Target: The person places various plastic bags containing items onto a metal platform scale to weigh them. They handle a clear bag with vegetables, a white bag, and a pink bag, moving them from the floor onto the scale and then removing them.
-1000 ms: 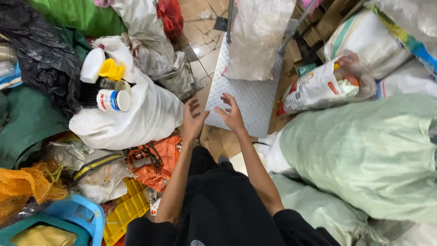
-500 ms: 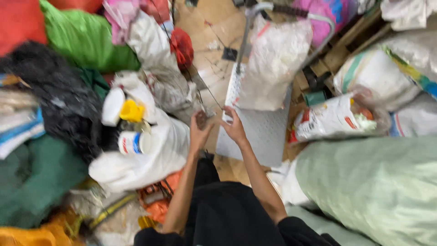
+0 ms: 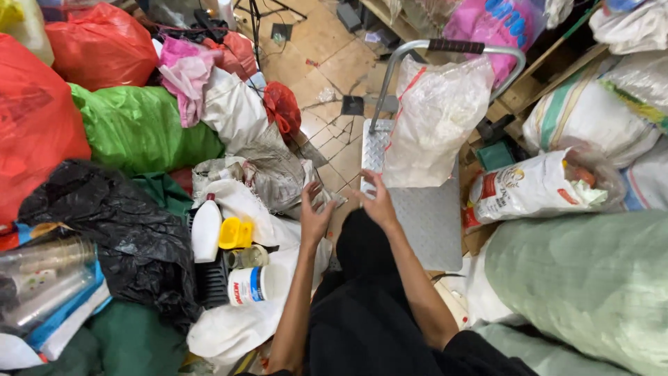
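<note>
My left hand (image 3: 314, 212) is raised with its fingers spread, holding nothing, beside a grey-white sack (image 3: 275, 174). My right hand (image 3: 376, 200) hovers open over the near edge of a metal platform trolley (image 3: 428, 219). On the trolley stands a translucent white sack (image 3: 435, 118), leaning against the trolley's handle bar (image 3: 452, 47). Both forearms reach out from my dark clothing at the bottom of the head view.
Left: red (image 3: 42, 104), green (image 3: 139, 129) and black (image 3: 118, 237) bags, a white bottle (image 3: 206, 230), a yellow container (image 3: 235, 233), a tub (image 3: 247, 285). Right: a pale green sack (image 3: 584, 285), a printed bag (image 3: 536, 188). Tiled floor (image 3: 313, 49) lies ahead.
The view has tilted up and forward, showing more floor and bags ahead. Both hands have stayed open in front of me, now nearer the trolley's edge.
</note>
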